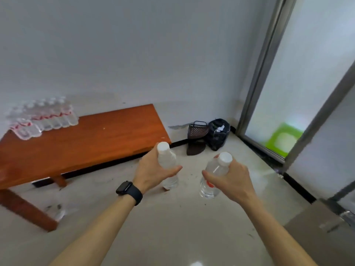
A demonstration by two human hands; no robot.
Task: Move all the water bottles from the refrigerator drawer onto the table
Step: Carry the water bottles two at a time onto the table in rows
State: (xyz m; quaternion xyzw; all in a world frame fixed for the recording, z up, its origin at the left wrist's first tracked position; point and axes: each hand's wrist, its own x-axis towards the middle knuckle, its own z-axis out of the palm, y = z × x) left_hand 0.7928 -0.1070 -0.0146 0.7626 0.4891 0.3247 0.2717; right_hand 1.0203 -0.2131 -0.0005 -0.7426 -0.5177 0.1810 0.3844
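My left hand (151, 169), with a black watch on the wrist, grips a clear water bottle (166, 160) with a white cap, held upright over the floor just right of the table. My right hand (232, 179) holds a second clear bottle (215, 169) with a white cap and a red label, tilted slightly. The low wooden table (92, 143) stands to the left. Several water bottles (44, 118) with red labels stand in rows at its far left corner. The refrigerator drawer is out of view.
A dark basket (197, 129) and a black bag (219, 133) sit in the corner on the floor beyond my hands. A glass sliding door with a metal frame (257, 73) runs along the right. A cardboard box corner (315, 219) is at lower right.
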